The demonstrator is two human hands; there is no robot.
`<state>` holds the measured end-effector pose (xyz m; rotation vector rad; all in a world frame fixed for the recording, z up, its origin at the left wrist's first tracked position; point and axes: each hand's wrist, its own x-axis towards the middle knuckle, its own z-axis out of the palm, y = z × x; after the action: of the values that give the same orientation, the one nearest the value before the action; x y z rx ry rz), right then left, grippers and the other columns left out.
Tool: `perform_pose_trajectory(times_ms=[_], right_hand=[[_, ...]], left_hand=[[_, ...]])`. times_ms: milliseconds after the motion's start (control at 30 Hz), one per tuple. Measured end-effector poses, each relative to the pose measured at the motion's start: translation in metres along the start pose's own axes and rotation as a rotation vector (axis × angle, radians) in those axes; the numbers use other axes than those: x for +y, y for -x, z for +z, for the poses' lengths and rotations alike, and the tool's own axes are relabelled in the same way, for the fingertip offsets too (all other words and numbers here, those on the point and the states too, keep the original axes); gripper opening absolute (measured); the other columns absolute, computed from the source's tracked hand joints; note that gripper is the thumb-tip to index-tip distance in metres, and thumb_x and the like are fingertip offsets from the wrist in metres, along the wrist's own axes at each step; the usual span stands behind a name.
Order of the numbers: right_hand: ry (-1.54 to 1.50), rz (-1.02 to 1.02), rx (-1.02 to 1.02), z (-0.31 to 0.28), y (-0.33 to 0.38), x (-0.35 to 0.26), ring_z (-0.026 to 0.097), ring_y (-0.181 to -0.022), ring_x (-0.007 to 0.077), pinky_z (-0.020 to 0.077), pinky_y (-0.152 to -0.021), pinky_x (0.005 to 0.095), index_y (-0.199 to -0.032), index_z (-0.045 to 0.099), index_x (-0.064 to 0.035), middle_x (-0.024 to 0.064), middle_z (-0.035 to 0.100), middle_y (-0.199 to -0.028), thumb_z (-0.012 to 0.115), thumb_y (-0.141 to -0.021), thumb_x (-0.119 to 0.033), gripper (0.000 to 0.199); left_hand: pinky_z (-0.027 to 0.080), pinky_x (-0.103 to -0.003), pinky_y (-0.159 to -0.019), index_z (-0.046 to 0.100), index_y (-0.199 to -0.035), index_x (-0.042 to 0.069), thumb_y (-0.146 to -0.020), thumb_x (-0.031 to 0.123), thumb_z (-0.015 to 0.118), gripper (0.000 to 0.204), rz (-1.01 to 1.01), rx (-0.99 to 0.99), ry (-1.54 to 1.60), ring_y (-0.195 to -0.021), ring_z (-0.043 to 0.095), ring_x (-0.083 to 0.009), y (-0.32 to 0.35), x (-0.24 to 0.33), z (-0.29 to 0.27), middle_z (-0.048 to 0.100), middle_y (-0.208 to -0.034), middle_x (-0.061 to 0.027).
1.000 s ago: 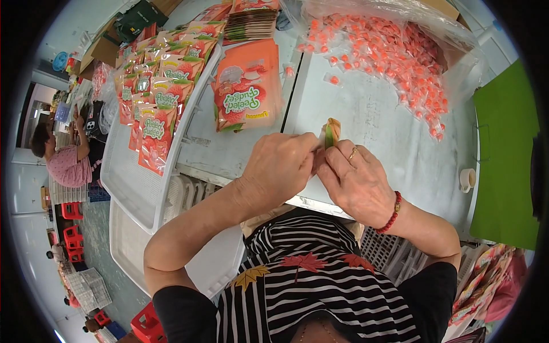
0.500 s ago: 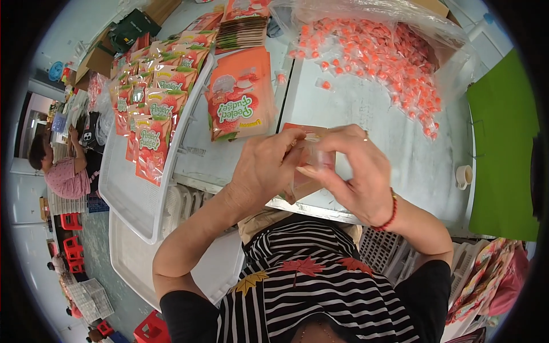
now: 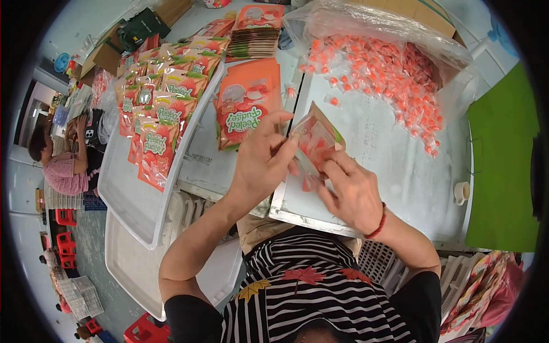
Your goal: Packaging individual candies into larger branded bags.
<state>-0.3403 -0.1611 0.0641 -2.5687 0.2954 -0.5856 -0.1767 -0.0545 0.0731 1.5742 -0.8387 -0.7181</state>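
Both hands hold a candy pouch [image 3: 315, 137] tilted over the table, with its clear window and green corner showing. My left hand [image 3: 260, 157] pinches one edge with thumb and fingers. My right hand [image 3: 353, 191] grips the opposite lower edge, fingers curled and partly hiding it. Pink pieces show at the window; whether they lie inside or are print I cannot tell. Left of my left hand lies a stack of flat red pouches [image 3: 249, 94]. Beyond my hands, a heap of wrapped red candies [image 3: 394, 74] spills from a clear plastic bag [image 3: 457, 80].
A white tray [image 3: 134, 208] at the left bears rows of plump pouches [image 3: 155, 146]. Another pouch stack [image 3: 254, 43] stands farther back. A roll of tape [image 3: 462, 193] sits at the table's right, beside a green panel [image 3: 503, 154]. A person in pink [image 3: 66, 166] works at the far left.
The pouch has tipped up and turned, so its window and green corner now show. My right hand has moved down and to the pouch's lower edge. The view has shifted slightly.
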Motion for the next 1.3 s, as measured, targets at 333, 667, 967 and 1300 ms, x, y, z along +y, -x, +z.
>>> perform_pose_trajectory(times_ms=[333, 667, 967, 1300], right_hand=[[-0.419, -0.17, -0.162, -0.022, -0.018, 0.049, 0.061, -0.097, 0.0256, 0.0502, -0.08, 0.0331, -0.095, 0.064, -0.0001, 0.016, 0.044, -0.131, 0.067, -0.083, -0.006, 0.014], [-0.563, 0.283, -0.088, -0.018, -0.005, 0.049, 0.063, -0.08, 0.0109, 0.0519, -0.074, 0.026, -0.089, 0.063, -0.0001, 0.0067, 0.067, -0.09, 0.066, -0.086, -0.002, 0.004], [-0.244, 0.038, -0.155, -0.03, -0.036, 0.019, 0.064, -0.068, 0.018, 0.0497, -0.061, 0.0278, -0.083, 0.062, 0.0016, 0.0095, 0.065, -0.077, 0.075, -0.077, -0.013, 0.021], [-0.238, -0.031, -0.318, -0.019, -0.062, -0.008, 0.056, -0.059, 0.0353, 0.0442, -0.054, 0.0401, -0.072, 0.061, 0.0013, 0.0167, 0.057, -0.065, 0.069, -0.081, -0.019, 0.023]], left_hand=[[0.047, -0.022, -0.078, 0.048, -0.13, 0.002, -0.077, 0.011, 0.075, 0.061, 0.078, -0.336, 0.171, -0.091, 0.058, -0.0066, -0.018, -0.056, -0.03, 0.065, -0.092, -0.0005], [0.05, -0.022, -0.068, 0.068, -0.098, 0.0, -0.086, 0.006, 0.064, 0.014, 0.0, -0.17, 0.404, -0.075, 0.061, -0.0054, -0.007, -0.04, -0.014, 0.068, -0.082, -0.0049], [0.048, -0.021, -0.062, 0.069, -0.095, -0.001, -0.086, 0.008, 0.065, 0.013, 0.17, -0.01, 0.193, -0.069, 0.06, -0.0049, 0.007, -0.026, -0.009, 0.069, -0.079, -0.0027], [0.047, -0.021, -0.062, 0.07, -0.095, -0.001, -0.084, 0.004, 0.067, 0.012, 0.285, -0.064, 0.051, -0.07, 0.059, -0.0055, 0.007, -0.02, -0.03, 0.069, -0.082, -0.0029]])
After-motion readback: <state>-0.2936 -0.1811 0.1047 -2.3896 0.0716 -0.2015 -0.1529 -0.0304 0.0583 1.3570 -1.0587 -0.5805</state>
